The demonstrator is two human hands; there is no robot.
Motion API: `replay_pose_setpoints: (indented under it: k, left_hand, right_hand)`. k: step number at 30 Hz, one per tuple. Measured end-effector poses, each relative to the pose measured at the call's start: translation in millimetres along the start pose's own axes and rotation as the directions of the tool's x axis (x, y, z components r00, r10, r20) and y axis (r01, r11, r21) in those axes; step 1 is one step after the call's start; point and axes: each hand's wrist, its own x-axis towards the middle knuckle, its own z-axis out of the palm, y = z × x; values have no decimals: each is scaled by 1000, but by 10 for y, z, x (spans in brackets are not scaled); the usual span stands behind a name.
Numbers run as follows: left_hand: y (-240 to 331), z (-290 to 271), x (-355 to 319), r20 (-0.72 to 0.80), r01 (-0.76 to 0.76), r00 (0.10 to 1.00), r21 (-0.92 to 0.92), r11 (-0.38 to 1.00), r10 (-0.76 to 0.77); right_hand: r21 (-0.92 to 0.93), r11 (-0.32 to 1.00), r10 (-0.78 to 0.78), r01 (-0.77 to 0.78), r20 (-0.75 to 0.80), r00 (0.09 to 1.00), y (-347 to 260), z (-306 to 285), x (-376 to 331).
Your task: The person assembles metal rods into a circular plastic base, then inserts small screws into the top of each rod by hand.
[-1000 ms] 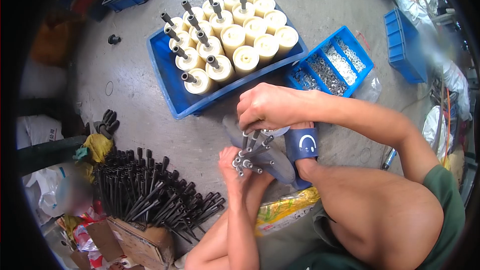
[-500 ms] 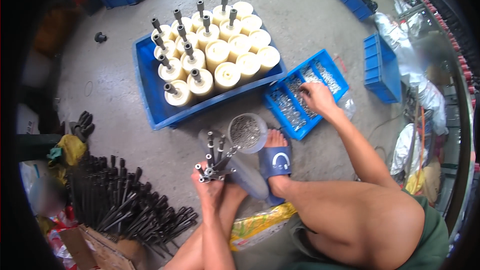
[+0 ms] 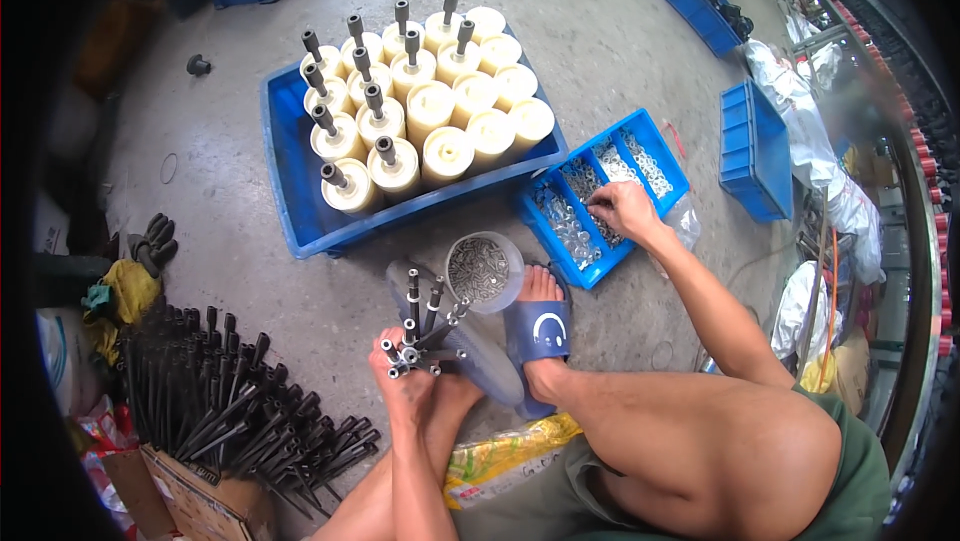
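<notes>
My left hand [image 3: 402, 378] is closed around a bundle of black rods with washers on them [image 3: 412, 349]; their metal-tipped ends fan out above the fist. My right hand [image 3: 622, 209] is over the divided blue tray [image 3: 553, 254], its thumb and fingers pinched together in a compartment of small dark metal pieces. Whatever lies between those fingertips is too small to name. Other compartments hold shiny washers [image 3: 652, 166] and clear-looking small parts [image 3: 570, 233]. Between the hands stands a round tub [image 3: 480, 271] of small metal screws.
Ahead, a large blue crate [image 3: 345, 241] holds cream cylinders [image 3: 430, 106], several with black rods upright in them. A heap of black rods [image 3: 235, 396] lies at left by a cardboard box [image 3: 205, 496]. Another blue crate [image 3: 755, 151] stands at right. My sandalled feet [image 3: 540, 326] flank the tub.
My right hand has shifted slightly down within the tray, with its fingertips staying among the small parts. My left hand keeps its hold on the rods. The whole view has tilted slightly.
</notes>
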Motion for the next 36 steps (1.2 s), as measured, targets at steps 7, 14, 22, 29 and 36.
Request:
replay_pose_setpoints:
  k: [7,14,22,29,36]
  left_hand:
    - [335,-55,107,51,70,996,-55,996,-68]
    - [16,-24,46,-17,-8,1000,29,1000,8]
    - [8,23,46,49,-4,999,54,999,1]
    - [195,5,123,59,9,998,-26,1000,-7]
    - [459,-22,131,86,130,990,-187,974,-116]
  right_hand:
    - [208,959,184,-192,56,981,107,-120,-117]
    - [504,821,291,-267,33,956,-419,-197,-152]
    - [664,668,-386,336,-77,919,-2256,-567,-513]
    - [604,651,-533,459,-67,843,-2398,-506,-587]
    - [416,603,-662,680,-214,718,-2404,-395,-559]
